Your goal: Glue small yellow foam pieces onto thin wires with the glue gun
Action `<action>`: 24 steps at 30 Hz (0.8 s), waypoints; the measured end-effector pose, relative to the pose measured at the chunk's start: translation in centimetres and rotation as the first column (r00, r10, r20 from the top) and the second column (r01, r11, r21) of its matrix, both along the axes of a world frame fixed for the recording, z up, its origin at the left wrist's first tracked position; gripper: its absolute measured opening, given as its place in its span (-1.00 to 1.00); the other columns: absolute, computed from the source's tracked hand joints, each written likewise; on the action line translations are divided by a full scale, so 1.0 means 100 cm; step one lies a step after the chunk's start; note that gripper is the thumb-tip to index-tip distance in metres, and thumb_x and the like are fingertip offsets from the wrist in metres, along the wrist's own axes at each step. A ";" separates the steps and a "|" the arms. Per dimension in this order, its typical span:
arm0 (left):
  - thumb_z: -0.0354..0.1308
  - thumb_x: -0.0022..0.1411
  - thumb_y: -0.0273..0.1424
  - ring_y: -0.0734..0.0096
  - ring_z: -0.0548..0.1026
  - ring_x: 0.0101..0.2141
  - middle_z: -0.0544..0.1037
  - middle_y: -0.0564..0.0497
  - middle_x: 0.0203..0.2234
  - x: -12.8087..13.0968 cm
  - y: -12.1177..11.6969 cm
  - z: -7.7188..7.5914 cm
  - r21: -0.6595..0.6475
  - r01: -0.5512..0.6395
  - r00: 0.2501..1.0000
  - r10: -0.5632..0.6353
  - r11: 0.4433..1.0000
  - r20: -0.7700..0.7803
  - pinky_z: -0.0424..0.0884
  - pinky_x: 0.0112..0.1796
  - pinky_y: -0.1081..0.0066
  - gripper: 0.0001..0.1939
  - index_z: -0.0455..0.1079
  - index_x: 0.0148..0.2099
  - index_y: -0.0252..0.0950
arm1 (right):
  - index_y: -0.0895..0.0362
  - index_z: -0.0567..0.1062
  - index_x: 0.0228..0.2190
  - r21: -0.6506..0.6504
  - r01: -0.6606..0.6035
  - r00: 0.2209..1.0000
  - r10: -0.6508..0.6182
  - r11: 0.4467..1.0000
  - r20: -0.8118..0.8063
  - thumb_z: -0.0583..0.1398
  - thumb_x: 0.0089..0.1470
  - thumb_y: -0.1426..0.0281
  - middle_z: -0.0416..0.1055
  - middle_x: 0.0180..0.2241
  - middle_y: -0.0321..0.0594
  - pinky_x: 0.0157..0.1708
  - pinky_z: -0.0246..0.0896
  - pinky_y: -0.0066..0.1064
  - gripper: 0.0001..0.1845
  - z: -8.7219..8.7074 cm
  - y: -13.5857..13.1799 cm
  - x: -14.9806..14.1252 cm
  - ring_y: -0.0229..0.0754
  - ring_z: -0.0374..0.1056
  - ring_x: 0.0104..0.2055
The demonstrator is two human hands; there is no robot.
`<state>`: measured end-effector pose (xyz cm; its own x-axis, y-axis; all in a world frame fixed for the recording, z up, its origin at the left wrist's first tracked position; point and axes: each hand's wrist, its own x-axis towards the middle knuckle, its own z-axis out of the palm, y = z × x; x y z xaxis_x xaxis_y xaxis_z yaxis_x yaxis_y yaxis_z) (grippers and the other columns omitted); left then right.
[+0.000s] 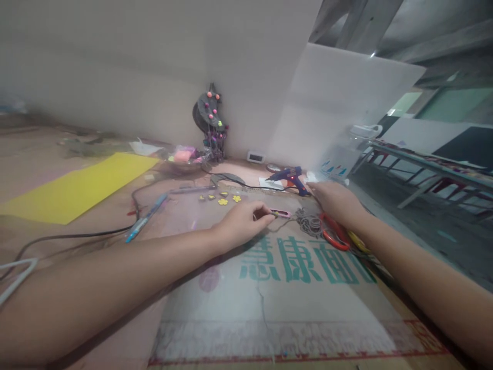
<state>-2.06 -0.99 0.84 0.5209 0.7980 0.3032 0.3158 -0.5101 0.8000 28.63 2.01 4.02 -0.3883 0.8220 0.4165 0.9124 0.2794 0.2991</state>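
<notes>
Nearest my camera, the left forearm [115, 277] crosses the desk [134, 339] to the left hand [244, 221], fingers pinching a small piece [274, 214]; the pink-rimmed strip [284, 213] extends just beyond, desk's-right-edge-ward, while the right hand's [335, 203] farther grip I cannot tell.

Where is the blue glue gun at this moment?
In the head view, the blue glue gun lies right of centre, beyond the coiled grey cord and left of the right hand.
</notes>
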 end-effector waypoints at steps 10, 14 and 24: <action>0.08 0.23 -0.26 0.44 0.42 -0.43 0.54 0.04 -0.43 0.000 -0.001 0.001 -0.072 -0.007 1.000 0.006 0.997 -0.002 0.26 -0.40 0.45 -0.77 0.44 -0.26 -0.31 | 0.25 0.45 -0.03 -0.356 0.092 0.848 -0.261 0.930 -0.462 0.31 -0.02 0.20 0.53 -0.12 0.04 -0.20 0.33 -0.32 -0.44 -0.003 0.061 -0.029 0.01 0.47 -0.15; 0.08 0.24 -0.25 0.43 0.43 -0.43 0.55 0.04 -0.42 0.000 -0.001 0.000 -0.055 -0.009 1.000 0.009 0.998 0.001 0.27 -0.40 0.45 -0.77 0.44 -0.27 -0.31 | 0.28 0.50 -0.18 -0.334 0.149 0.815 -0.307 0.931 -0.492 0.33 -0.06 0.28 0.56 -0.26 0.02 -0.26 0.32 -0.33 -0.58 -0.004 0.072 -0.037 0.00 0.47 -0.23; 0.09 0.24 -0.24 0.43 0.43 -0.41 0.55 0.04 -0.41 0.000 0.000 -0.003 -0.032 -0.009 0.999 0.010 0.999 0.033 0.28 -0.38 0.44 -0.77 0.43 -0.28 -0.30 | 0.21 0.51 -0.26 -0.341 0.016 0.630 -0.274 0.940 -0.727 0.22 0.07 0.35 0.57 -0.45 -0.11 -0.37 0.39 -0.40 -0.79 0.022 0.021 -0.048 -0.13 0.52 -0.40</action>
<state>-2.10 -0.95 0.55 0.5036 0.8121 0.2948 0.2936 -0.4818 0.8257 23.79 4.13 6.23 0.0919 0.9637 0.2505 0.8113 0.0735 -0.5800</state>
